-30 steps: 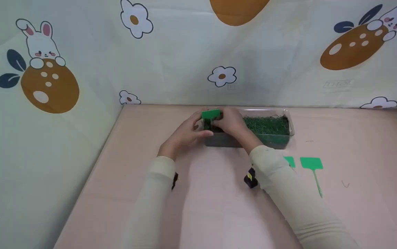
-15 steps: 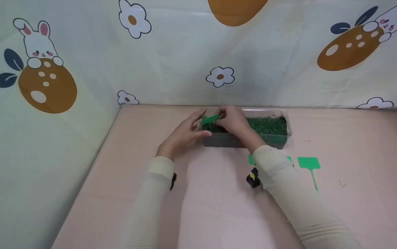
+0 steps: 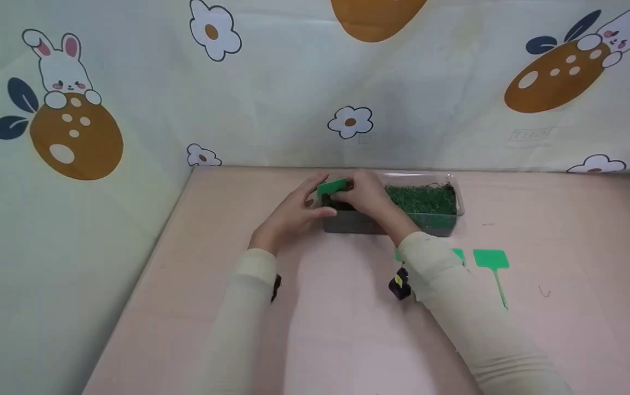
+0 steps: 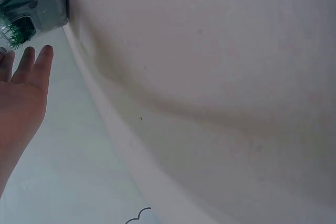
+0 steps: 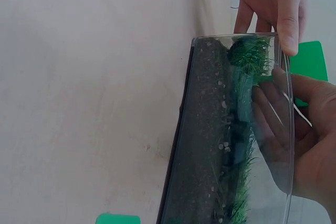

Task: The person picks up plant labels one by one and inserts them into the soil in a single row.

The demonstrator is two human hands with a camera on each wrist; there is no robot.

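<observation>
A clear rectangular planter holds dark soil and a strip of green grass. At its left end stands a green plant label, its flat head tilted above the rim. My right hand reaches in over the rim and pinches the label's stem low down; in the right wrist view its fingers show through the clear wall. My left hand steadies the left end with straight, spread fingers, the thumb at the rim corner. The left wrist view shows its fingertips close to the end wall.
Another green plant label lies on the pink tabletop to the right, with further green labels partly hidden by the right sleeve. The planter stands near the printed backdrop at the table's back edge.
The label's head tips from nearly level to a steep slant, then turns partway back, shifting slightly left. Both hands stay almost in place, the right one moving slightly.
</observation>
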